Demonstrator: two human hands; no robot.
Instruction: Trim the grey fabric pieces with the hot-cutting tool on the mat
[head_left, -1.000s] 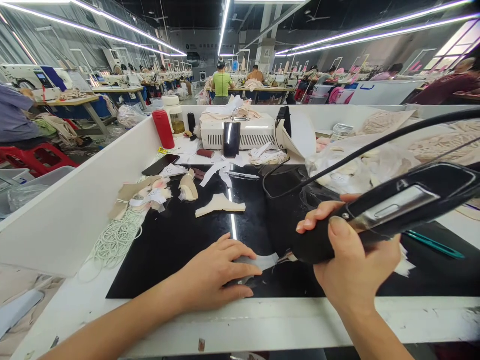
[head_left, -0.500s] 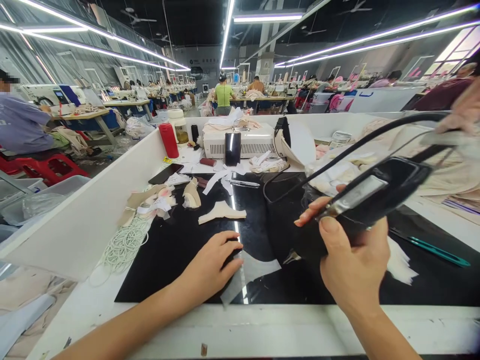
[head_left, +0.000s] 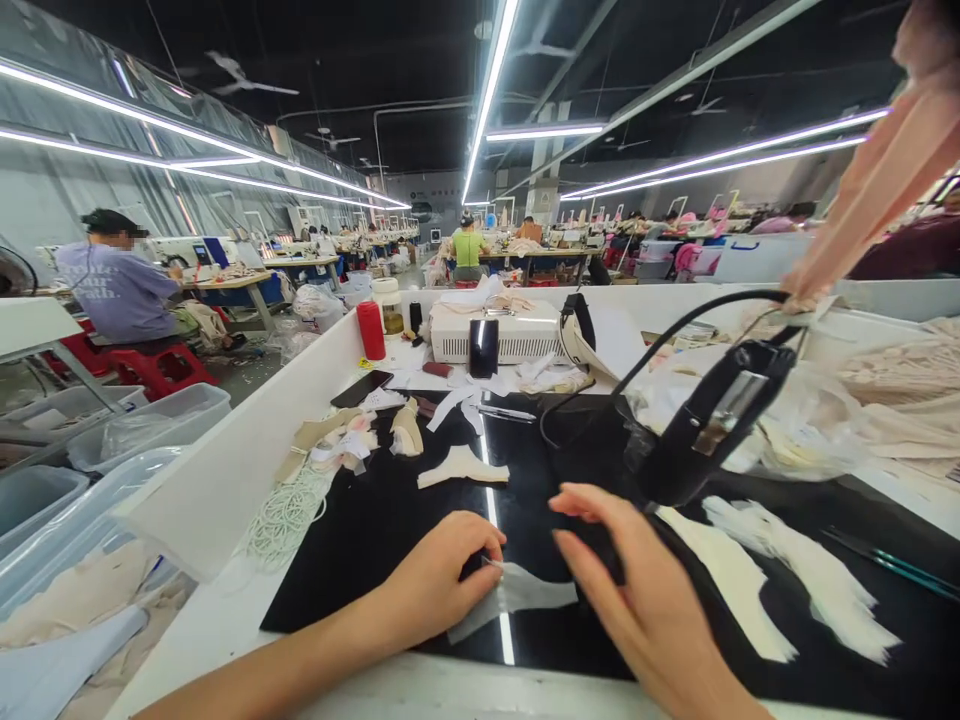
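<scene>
Near the front of the black mat lies a thin, translucent, curved piece. My left hand pinches its upper left edge between thumb and index finger. My right hand is open beside the piece's right tip, thumb and fingers apart, holding nothing. Behind it hangs a black corded power tool, suspended by a pink fabric strip. Ahead of my hands lies a cream curved cut piece. To the right are a pale yellow piece and a stack of whitish pieces.
Teal tweezers lie at the right. On the left are a coil of pale cord and fabric scraps. A white vented machine and a red thread cone stand behind. A low white wall borders the table's left.
My right hand has let go of the black tool, which now hangs free, and has come down toward the translucent piece. My left fingers have closed on that piece. The head view has tilted up.
</scene>
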